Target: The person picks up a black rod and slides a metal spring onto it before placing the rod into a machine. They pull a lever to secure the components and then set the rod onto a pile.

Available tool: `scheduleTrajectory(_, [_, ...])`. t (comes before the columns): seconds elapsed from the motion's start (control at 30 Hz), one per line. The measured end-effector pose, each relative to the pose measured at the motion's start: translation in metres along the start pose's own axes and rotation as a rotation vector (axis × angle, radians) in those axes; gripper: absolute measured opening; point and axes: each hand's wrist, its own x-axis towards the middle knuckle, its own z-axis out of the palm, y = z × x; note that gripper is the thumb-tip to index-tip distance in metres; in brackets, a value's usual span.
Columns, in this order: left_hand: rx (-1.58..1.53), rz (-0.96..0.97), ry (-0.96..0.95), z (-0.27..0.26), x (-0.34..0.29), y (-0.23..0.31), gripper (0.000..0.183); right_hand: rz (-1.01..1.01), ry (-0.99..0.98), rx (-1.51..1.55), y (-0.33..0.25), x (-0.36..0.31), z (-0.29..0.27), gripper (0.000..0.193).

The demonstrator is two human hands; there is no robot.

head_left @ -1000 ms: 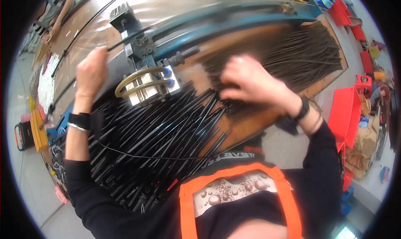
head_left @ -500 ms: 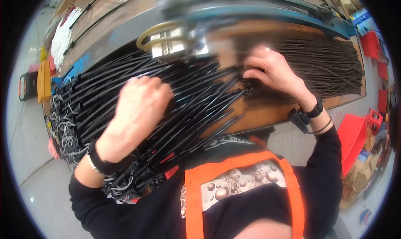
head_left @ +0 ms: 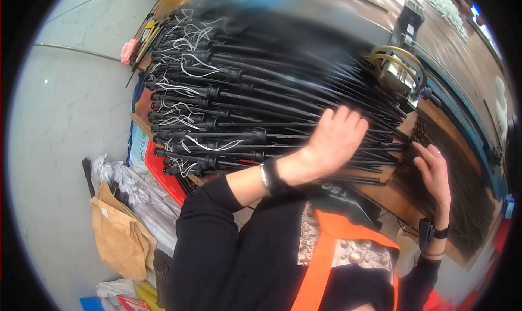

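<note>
well — hands (head_left: 336, 136) (head_left: 436, 172) at black rods (head_left: 277, 105) (white wires (head_left: 187, 119) leftward)

Black top (head_left: 206, 229), loud orange straps (head_left: 317, 267)
Bubbly brown-and-white print (head_left: 356, 255) up front, black wristband (head_left: 275, 178) plus silvery bangle (head_left: 264, 180) on the left, chunky black gadget (head_left: 426, 234) on the right wrist. Maybe a ring (head_left: 438, 152) too, kinda tiny.

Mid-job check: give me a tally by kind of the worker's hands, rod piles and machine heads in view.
Hands: 2 (left hand, right hand)
Rod piles: 2 (black rods with white wires, thin dark rods)
Machine heads: 1 (silver machine head)
Total: 5; single rods overlap too much to count.
</note>
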Motion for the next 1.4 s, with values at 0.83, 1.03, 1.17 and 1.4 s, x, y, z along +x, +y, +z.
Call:
scheduleTrajectory(0.83, [-0.058,0.665,-0.312,-0.032,0.106,0.061,0.025,-0.164,0.498,0.261,0.012,-0.055,0.023,0.045])
scheduleTrajectory(1.03, [-0.056,0.867,-0.094,-0.026,0.131,0.063,0.023,-0.317,0.72,0.041,0.013,-0.039,0.025,0.051])
scheduleTrajectory(1.17, [-0.183,0.827,-0.096,-0.039,0.193,0.071,0.025,0.051,0.843,-0.24,0.069,-0.08,-0.02,0.052])
scheduleTrajectory(1.4, [0.008,0.979,-0.246,-0.009,0.245,0.113,0.026,0.378,0.63,-0.013,0.098,-0.11,-0.076,0.052])
